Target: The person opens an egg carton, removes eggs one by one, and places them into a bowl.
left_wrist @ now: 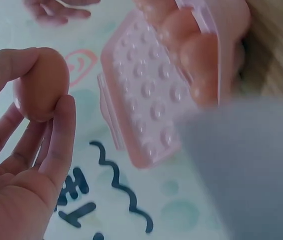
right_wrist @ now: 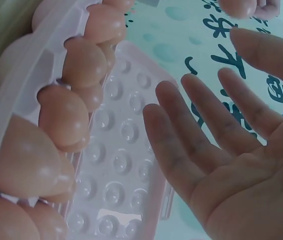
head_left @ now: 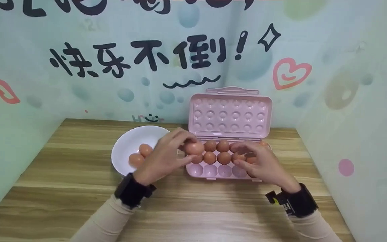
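My left hand (head_left: 165, 154) pinches a brown egg (left_wrist: 42, 84) between thumb and fingers, over the left end of a pink egg carton (head_left: 225, 172). The carton's lid (head_left: 231, 116) stands raised at the back. Brown eggs (head_left: 224, 158) fill most of its two rear rows, and several front-row cups on the left hold none. Above the carton's right part hovers my right hand (head_left: 264, 164), its fingers spread and holding nothing, as the right wrist view shows. Behind my left hand, a white bowl (head_left: 121, 151) has brown eggs (head_left: 136, 160) in it, partly hidden by the hand.
The wooden table (head_left: 193, 215) carries the bowl on the left and the carton right of centre. A printed backdrop (head_left: 139, 97) rises right behind them and runs along both sides of the table.
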The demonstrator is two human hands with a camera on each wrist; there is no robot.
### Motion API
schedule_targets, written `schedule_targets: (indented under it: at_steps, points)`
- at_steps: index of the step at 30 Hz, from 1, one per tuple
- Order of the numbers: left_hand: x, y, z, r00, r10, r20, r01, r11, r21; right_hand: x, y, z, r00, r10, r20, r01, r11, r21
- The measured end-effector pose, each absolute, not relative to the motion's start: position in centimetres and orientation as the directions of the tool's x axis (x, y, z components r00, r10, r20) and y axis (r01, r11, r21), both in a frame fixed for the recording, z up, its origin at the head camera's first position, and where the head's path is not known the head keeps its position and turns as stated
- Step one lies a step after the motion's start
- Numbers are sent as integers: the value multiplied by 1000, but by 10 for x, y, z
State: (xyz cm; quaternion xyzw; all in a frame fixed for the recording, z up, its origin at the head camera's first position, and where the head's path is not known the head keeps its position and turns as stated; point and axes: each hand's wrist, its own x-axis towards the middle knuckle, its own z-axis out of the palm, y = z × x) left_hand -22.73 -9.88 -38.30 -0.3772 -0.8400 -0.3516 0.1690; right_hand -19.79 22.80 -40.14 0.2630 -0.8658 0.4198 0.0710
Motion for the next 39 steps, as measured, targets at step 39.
schedule_targets:
  at_steps: [39]
  points:
    - [-252,-230,-400,-747,665,-13,590,671,449,-194,280,-409,-705,-551,446,-699,647,-306]
